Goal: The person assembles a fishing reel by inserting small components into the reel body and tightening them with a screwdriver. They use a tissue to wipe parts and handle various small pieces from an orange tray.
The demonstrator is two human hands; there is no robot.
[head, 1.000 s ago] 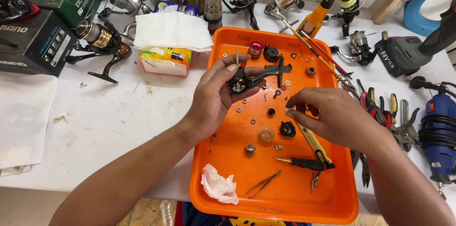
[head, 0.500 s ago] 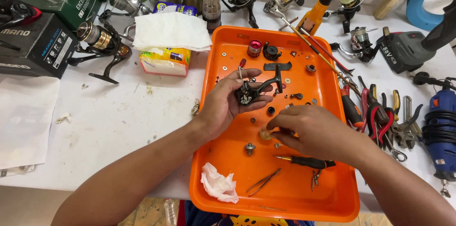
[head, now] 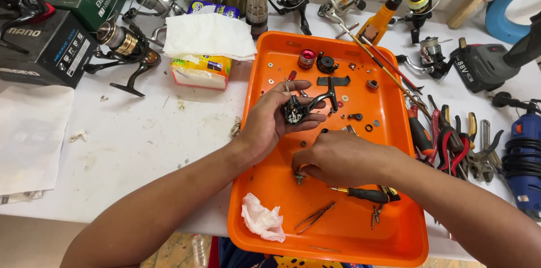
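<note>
Near edge of the shallow orange plastic tray (head: pixel 349 245): a crumpled white tissue wad (head: pixel 262 218), thin metal tweezers (head: pixel 315 216) and a black-handled screwdriver (head: pixel 363 193). At mid-tray, the right hand (head: pixel 338 160) lies palm down, its fingertips (head: pixel 297 168) pinched on a small metal gear part (head: pixel 299 177) resting on the tray floor. Just beyond, the left hand (head: pixel 273 119) curls half-closed around a black fishing reel body (head: pixel 301 107), held above the tray. Farther, a red metal knob (head: pixel 306 58) stands. Right of the tray, pliers (head: pixel 451 141) lie.
</note>
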